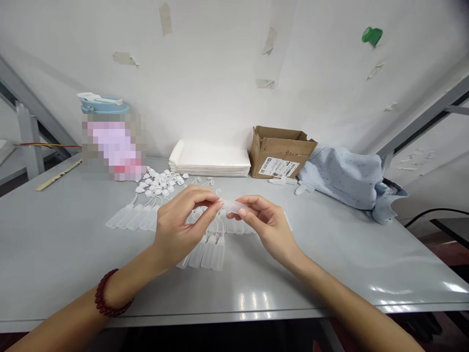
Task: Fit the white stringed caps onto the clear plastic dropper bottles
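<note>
My left hand (183, 222) and my right hand (262, 222) meet above the grey table (54, 244), both pinching one small clear plastic tube (230, 205) between their fingertips. The left fingers close on its left end, the right fingers on its right end. Under and behind my hands lie rows of similar clear tubes (207, 252) with tethered caps. A second row of clear tubes (134, 217) lies to the left. A red bead bracelet (104, 296) sits on my left wrist.
A heap of small white caps (161, 182) lies behind the tubes. A stack of white sheets (210, 160), an open cardboard box (280, 151) and a crumpled light-blue cloth (348, 178) line the wall. A blue-lidded bottle (104, 105) stands at back left.
</note>
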`<state>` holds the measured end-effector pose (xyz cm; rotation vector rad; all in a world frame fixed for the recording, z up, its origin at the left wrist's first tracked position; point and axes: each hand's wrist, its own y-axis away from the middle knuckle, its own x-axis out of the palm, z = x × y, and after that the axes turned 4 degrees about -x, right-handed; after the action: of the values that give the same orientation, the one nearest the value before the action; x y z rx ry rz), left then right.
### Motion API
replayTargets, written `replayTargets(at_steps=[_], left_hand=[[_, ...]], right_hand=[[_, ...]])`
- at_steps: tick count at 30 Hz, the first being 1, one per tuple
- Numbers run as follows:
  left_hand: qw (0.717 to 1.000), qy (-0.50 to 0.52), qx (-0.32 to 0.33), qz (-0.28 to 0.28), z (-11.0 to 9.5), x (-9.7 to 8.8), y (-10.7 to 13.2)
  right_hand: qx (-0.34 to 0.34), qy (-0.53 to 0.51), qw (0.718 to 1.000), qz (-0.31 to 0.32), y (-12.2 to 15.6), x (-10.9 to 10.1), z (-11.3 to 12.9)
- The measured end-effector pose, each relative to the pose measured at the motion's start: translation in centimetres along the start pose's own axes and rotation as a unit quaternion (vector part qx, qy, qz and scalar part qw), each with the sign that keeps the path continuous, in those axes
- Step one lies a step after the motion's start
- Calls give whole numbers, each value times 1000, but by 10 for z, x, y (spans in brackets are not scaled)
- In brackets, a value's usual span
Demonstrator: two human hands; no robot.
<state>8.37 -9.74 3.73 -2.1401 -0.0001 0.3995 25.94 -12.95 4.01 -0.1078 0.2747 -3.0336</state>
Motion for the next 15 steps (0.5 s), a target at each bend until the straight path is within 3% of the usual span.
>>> replayTargets(at_steps=[6, 11, 15], left_hand=[[997, -63, 47, 6, -4, 2, -1], [998, -59, 22, -13, -5, 2, 1], [999, 6, -32, -6, -5, 2, 0]], right_hand=[[-5, -30, 999, -16, 1, 0, -1], [8, -52, 999, 12, 2, 0, -3], [24, -67, 996, 53, 3, 2, -1]])
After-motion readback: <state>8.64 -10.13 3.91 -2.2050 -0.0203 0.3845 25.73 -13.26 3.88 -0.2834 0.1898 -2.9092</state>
